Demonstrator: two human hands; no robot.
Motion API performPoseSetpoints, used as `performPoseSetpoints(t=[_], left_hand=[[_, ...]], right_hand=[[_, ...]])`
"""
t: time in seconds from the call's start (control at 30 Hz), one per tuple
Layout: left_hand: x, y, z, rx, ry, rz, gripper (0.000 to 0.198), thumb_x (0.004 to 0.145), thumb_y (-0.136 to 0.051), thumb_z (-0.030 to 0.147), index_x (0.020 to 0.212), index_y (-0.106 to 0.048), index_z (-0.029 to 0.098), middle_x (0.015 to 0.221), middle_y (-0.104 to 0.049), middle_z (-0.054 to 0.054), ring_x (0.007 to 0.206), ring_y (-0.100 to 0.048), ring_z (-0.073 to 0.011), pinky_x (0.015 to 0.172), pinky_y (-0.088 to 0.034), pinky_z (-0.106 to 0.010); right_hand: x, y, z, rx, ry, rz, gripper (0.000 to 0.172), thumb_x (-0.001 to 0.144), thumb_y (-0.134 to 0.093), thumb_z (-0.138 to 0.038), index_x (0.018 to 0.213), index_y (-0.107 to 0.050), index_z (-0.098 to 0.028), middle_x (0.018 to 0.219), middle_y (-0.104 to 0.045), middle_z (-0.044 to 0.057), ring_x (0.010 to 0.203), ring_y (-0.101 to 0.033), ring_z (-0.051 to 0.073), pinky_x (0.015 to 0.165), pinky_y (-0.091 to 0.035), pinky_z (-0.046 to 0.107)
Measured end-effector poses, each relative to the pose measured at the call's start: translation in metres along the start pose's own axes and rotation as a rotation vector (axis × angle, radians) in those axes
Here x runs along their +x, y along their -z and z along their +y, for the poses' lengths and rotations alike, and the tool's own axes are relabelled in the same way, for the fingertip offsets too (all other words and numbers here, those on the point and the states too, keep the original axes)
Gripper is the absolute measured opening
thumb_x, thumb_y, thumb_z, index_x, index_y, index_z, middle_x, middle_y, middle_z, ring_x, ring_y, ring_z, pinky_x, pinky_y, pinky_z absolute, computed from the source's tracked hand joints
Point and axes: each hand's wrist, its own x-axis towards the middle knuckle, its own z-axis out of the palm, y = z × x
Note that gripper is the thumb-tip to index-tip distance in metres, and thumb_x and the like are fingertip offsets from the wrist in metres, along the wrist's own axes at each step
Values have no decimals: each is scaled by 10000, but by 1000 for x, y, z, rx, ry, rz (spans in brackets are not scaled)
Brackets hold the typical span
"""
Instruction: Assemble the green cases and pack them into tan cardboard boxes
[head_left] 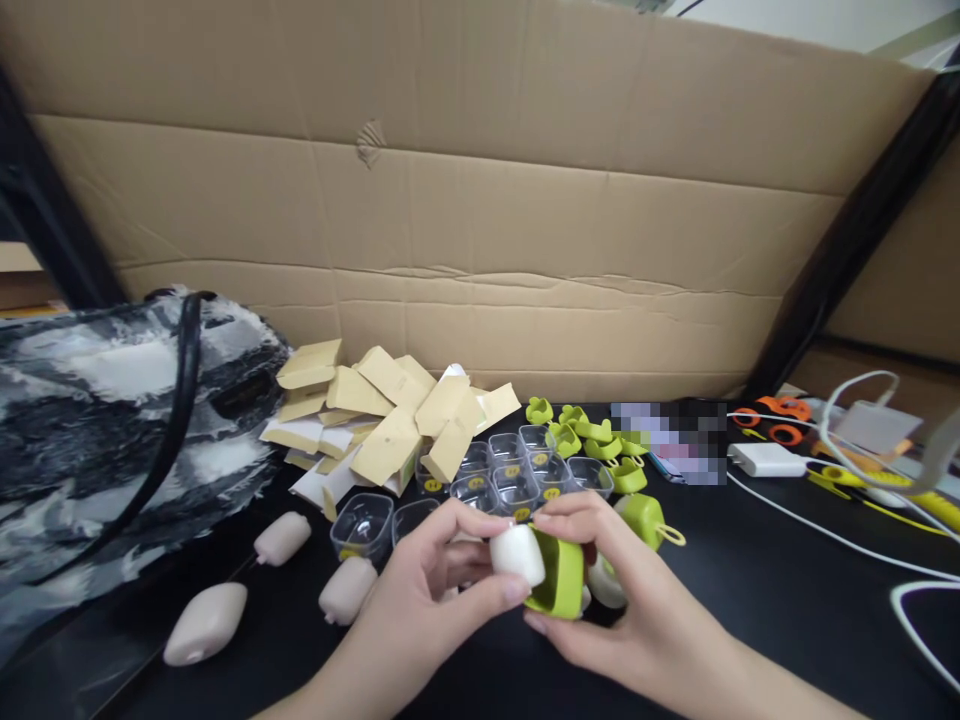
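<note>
My left hand [431, 590] pinches a small white rounded block [517, 556] between thumb and fingers. My right hand [630, 590] grips a green cup-like cover [568, 580], its open side facing the white block. The block is at the cover's rim; whether they touch I cannot tell. Partly hidden behind my right hand are a green-covered piece [643, 518] with a pale loop and a white rounded piece [606, 585]. Left of my left hand lie several pale rounded blocks with small nubs, the nearest block [349, 590] close to my wrist.
Clear plastic cups [363, 528] with yellow labels stand in rows beyond my hands. Behind them are a pile of opened cardboard boxes [386, 440] and loose green covers [596, 430]. A black-and-white bag [112, 400] stands left; a white charger [769, 460] and cables lie right.
</note>
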Motion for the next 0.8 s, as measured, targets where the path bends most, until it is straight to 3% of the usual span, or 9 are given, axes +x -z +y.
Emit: performPoseSetpoints(t=[0.27,0.4,0.5,0.6,0.7,0.8], left_hand=[[-1,1,2,19,-10,-67,213,720,-779,132,854,-640,220,887,-713,38,871,-693,-144,795,-549,-239],[0,2,7,117,-61,-134,175,747,-757,127,868,-679,225,914,-699,25,910,-679,-158,852,-538,-259],[-4,1,7,160,-92,-164,263,796,-736,155,1012,-660,283,1003,-684,22,959,-662,-162,882,-517,-268],[-6,-1,1,13,-107,-108,448,827,-733,264,1190,-495,374,1164,-637,20,966,-654,-158,851,-520,-285],[-5,-2,-5,-106,-24,-39,417,837,-702,413,1176,-476,323,1165,-636,-10,971,-637,-159,840,-504,-283],[-7,-7,-7,-181,156,-90,437,812,-681,520,1132,-549,254,1030,-666,-9,947,-624,-147,845,-472,-263]], right_hand=[[1,-4,0,0,8,5,504,736,-703,-122,1129,-431,-282,1067,-562,21,957,-612,172,789,-508,269],[2,-1,-3,-24,-10,-61,569,720,-717,-125,1195,-440,-275,1064,-569,27,951,-601,181,798,-503,291],[3,0,-4,-46,-1,-75,540,717,-718,-136,1183,-471,-251,1046,-556,34,922,-590,179,767,-500,289],[6,0,-6,-37,40,-16,507,711,-704,-121,1144,-468,-237,1020,-552,32,908,-568,174,770,-487,283],[8,-4,-7,-36,70,61,493,683,-683,-115,1094,-435,-229,971,-530,23,864,-543,173,735,-478,279],[7,-12,-9,-37,127,118,504,642,-691,-122,1025,-380,-222,916,-483,11,816,-518,169,688,-474,269]])
